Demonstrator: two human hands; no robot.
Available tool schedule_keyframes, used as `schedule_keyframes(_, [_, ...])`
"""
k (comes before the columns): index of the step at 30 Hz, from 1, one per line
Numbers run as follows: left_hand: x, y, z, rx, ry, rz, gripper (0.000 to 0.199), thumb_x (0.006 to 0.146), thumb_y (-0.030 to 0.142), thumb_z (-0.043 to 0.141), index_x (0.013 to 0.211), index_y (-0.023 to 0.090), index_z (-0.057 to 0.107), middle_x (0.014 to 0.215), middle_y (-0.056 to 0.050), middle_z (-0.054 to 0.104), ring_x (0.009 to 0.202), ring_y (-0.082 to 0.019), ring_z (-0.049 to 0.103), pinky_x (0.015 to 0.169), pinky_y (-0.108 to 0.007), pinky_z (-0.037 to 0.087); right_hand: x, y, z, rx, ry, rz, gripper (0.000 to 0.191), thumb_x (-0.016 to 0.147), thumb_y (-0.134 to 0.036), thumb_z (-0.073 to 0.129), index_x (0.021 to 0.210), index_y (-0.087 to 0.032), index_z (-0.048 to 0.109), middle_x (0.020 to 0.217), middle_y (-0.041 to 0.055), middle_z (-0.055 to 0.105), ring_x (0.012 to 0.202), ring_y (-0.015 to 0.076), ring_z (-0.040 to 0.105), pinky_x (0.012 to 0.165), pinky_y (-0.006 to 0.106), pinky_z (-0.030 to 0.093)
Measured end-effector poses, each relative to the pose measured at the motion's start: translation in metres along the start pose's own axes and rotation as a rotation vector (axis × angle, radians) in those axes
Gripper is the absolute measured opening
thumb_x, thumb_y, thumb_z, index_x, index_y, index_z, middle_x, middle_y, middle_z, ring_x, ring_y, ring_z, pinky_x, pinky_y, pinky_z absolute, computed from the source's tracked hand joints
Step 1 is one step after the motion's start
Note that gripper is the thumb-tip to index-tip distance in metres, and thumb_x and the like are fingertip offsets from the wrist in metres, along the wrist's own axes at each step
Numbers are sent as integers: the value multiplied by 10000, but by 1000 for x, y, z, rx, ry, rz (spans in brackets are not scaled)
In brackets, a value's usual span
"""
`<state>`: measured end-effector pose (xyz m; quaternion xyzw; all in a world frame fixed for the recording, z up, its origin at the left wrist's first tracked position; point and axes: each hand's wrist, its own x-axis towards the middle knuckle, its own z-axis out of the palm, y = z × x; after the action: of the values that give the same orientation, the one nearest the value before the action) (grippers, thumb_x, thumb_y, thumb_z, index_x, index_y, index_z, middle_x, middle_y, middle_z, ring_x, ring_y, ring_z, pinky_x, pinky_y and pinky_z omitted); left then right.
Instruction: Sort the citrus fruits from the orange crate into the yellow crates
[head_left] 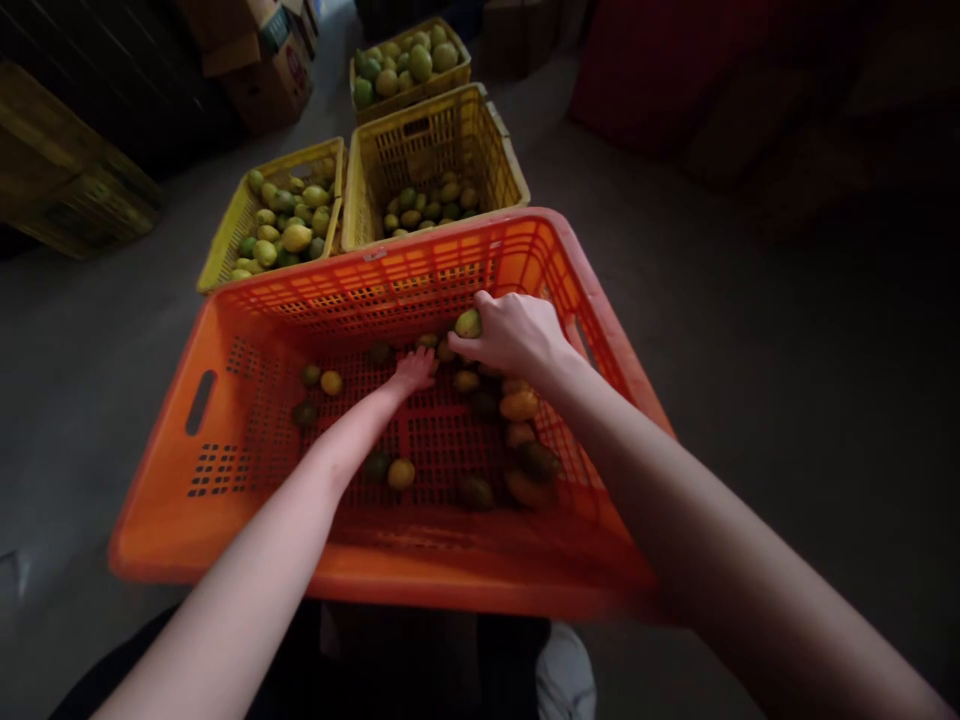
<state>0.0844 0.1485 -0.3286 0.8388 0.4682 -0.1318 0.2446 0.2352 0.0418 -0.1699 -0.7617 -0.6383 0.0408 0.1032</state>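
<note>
Reaching dn, hands (417, 370) (519, 332) (R curled)

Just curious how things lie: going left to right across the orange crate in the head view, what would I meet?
Handle slot → leftmost bright-yellow fruit → left hand → right hand, holding a greenish-yellow fruit.

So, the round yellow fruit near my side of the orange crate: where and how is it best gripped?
Probably grip the yellow fruit around its rounded sides, coming from above and slightly right: the crate has walls all around, and a dark fruit sits close on its left.
</note>
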Motion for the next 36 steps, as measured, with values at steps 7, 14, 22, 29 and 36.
schedule_keyframes(7, [6,8,16,-229,28,-95,466,700,224,620,1139,131,496,1260,-185,450,1210,-340,349,965,-404,298,4,13,-2,75,1,60,536,705,-611,420,933,-153,580,840,136,657,776,274,625,629,320,425])
schedule_keyframes(14, [-63,0,-61,-744,-41,-78,389,833,389,341,1031,125,547,932,-99,637,750,-161,591,621,-255,469,5,10,-3,99,-16,117,600,717,-594,434,1088,-124,459,858,153,661,786,293,633,615,327,429])
schedule_keyframes(22, [-178,15,-143,-1941,-40,-30,340,772,342,389,864,92,600,659,-41,585,361,-41,382,319,-162,246,4,-35,-23,1040,-203,218,396,706,-562,437,830,-190,491,816,60,638,770,207,595,618,294,451])
schedule_keyframes(29, [-218,-5,-135,-2031,165,-172,303,797,326,388,839,117,603,615,-36,601,323,-62,424,290,-172,280,28,-103,-53,2129,-350,399,262,748,-463,452,750,-202,477,631,25,602,573,148,557,506,251,450])
schedule_keyframes(36, [-233,-10,-147,-2210,184,-375,215,803,256,447,919,124,572,727,-62,645,536,-116,596,445,-188,474,0,-127,-22,2352,-425,746,159,748,-342,536,728,-187,502,589,18,606,497,122,533,463,222,440])
